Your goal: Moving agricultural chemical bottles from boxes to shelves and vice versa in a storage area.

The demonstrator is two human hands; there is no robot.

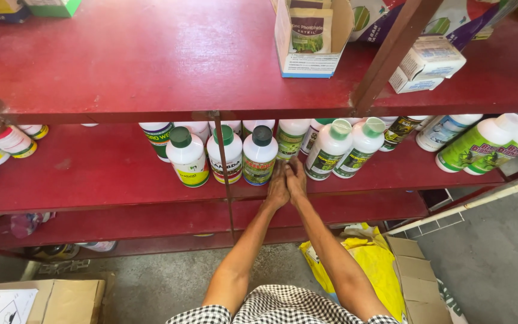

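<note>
At frame centre, left hand (277, 189) and right hand (297, 182), open and pressed together, reach between crowded white bottles (259, 156) on the red shelf (91, 174); a nudge could topple neighbours.

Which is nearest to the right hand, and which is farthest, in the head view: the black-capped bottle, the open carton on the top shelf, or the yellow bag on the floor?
From the right hand:
1. Black-capped bottle, just to its left on the same middle shelf.
2. Yellow bag, on the floor below and to the right.
3. Open carton, on the top shelf above.
</note>
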